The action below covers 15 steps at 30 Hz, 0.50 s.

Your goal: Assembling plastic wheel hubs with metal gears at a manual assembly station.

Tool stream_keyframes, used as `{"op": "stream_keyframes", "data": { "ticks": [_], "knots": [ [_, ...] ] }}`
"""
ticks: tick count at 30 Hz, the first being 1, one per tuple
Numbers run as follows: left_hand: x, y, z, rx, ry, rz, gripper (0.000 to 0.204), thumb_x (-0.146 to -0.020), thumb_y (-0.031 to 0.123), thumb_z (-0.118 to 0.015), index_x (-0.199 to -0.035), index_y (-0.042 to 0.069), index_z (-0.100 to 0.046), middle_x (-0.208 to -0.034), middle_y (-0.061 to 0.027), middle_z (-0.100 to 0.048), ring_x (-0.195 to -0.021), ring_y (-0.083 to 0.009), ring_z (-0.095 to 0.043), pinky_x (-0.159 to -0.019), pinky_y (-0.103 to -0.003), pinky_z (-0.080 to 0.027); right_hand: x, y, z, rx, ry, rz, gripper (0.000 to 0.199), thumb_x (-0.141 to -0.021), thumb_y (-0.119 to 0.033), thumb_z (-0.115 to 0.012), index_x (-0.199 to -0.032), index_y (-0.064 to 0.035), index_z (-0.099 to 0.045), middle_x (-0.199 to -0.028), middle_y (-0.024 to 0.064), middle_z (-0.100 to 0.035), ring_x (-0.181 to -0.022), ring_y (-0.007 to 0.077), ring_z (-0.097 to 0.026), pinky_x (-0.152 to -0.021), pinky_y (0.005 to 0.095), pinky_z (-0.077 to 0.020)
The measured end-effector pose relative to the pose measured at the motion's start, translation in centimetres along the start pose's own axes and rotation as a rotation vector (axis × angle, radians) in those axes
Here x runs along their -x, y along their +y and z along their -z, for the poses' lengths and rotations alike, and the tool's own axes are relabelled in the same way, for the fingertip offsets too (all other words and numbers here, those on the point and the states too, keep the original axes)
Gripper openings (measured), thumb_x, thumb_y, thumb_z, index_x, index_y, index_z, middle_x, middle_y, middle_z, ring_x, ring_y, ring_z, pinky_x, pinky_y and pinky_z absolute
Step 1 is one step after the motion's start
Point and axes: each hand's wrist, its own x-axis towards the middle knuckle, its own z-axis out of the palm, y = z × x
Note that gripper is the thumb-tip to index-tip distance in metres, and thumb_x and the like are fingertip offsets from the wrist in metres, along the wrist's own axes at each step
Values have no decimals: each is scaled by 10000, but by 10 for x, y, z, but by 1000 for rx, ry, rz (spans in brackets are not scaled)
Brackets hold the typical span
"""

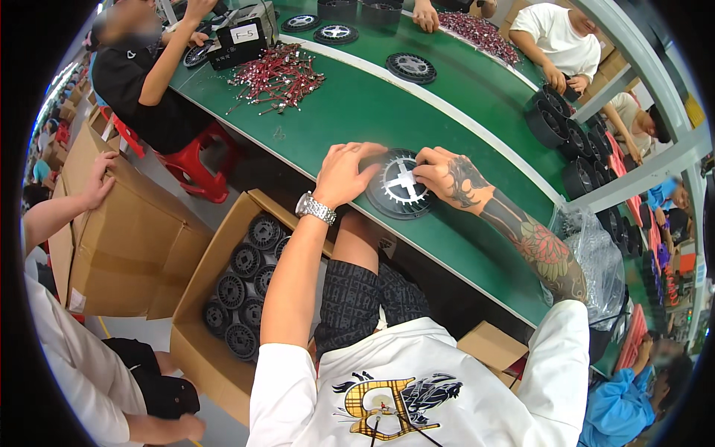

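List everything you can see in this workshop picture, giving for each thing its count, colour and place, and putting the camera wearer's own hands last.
Round black plastic wheel with silver cross hub: one, under both hands at the near table edge.
Green work table: one, curving across the middle.
Other black wheels on the table: several, far side.
Pile of red-and-silver small parts: one, far left of table.
Open brown cardboard box of black wheels: one, on the floor, lower left.
Closed brown cardboard box: one, left, a co-worker's hand on it.
Red plastic stool: one, under a seated co-worker.
Clear plastic bag: one, right.
Left hand: silver wristwatch, on the wheel's left rim.
Right hand: tattooed, fingers on the hub.
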Motion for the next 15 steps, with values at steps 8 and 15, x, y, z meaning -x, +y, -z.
{"op": "stream_keyframes", "data": {
  "ticks": [8, 15],
  "knots": [
    [-2, -2, -1, -16, -9, 4, 347, -922, 173, -681, -1268, 167, -698, -1257, -8, -736, -1220, -226, -626, -1112, -390, -371, -2, -1, 1, -27, 15, -26, 148, -920, -119, -703, -1038, -32, -724, -1061, 90, -630, -982, 301, -651, -791, 425, -549],
    [-3, -2, -1, 5, 0, -6, 338, -927, 164, -681, -1264, 174, -699, -1249, 3, -740, -1216, -223, -628, -1105, -394, -377, -3, -1, -7, -14, 2, -8, 152, -929, -129, -698, -1043, -32, -722, -1065, 88, -631, -987, 296, -653, -807, 430, -548]
  ]
}}
